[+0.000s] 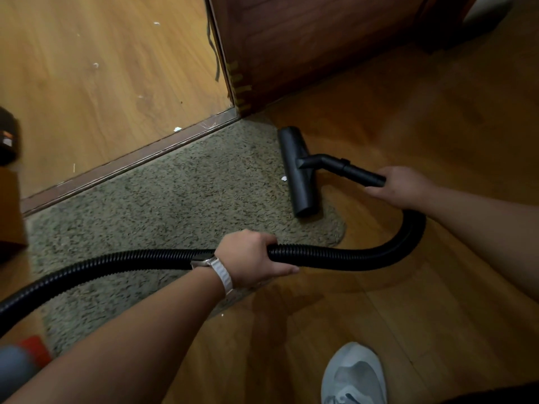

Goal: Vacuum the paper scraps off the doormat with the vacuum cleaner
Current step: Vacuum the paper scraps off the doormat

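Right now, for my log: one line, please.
left hand grips black ribbed hose; right hand grips black wand; nozzle on speckled doormat edge; white paper scrap beside it

Wooden floor (423,301) carries a speckled doormat (175,199) beneath and beyond the left grip (250,259); the nozzle (300,176) rests on its edge, just left of the right grip (404,186), one paper scrap (283,178) beside it; a grey shoe (354,374) stands nearer than both grips

Hose (335,258) leaves the left edge; shoe (354,374) cut off below.
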A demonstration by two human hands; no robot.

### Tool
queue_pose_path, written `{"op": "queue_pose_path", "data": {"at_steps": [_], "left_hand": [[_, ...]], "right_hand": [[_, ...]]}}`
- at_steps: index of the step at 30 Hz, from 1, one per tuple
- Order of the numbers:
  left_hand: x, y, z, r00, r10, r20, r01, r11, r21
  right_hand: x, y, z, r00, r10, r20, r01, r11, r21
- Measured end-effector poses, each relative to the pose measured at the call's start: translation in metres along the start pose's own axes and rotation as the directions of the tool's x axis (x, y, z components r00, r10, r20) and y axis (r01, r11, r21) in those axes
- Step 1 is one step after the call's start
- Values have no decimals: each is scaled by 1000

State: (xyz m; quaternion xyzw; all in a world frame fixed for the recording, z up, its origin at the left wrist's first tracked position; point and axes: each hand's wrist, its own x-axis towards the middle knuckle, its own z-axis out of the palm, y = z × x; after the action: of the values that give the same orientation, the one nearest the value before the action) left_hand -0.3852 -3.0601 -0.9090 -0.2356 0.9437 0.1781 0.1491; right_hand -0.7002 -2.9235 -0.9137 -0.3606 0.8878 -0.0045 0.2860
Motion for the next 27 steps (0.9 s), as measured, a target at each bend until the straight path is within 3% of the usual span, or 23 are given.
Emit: {"op": "queue_pose_path", "data": {"at_steps": [8, 13, 16, 22, 27], "left_hand": [[-3, -13, 10, 998, 17, 58, -18, 999, 27], [-6, -20, 16, 998, 28, 54, -30, 999, 33], [-5, -20, 16, 999, 23, 39, -24, 999, 33], [1, -16, 12, 1000, -16, 22, 16, 1000, 1], [-1, -16, 8, 1000, -7, 24, 7, 1000, 22]], "right_hand": [[6, -49, 9, 976, -190, 106, 207, 962, -180], [3, -63, 15, 946, -266, 183, 300, 935, -190], [3, -53, 11, 962, -235, 142, 255, 956, -148], [7, -24, -2, 999, -32, 2, 32, 998, -61], [8, -44, 1, 990, -134, 41, 139, 978, -157]]}}
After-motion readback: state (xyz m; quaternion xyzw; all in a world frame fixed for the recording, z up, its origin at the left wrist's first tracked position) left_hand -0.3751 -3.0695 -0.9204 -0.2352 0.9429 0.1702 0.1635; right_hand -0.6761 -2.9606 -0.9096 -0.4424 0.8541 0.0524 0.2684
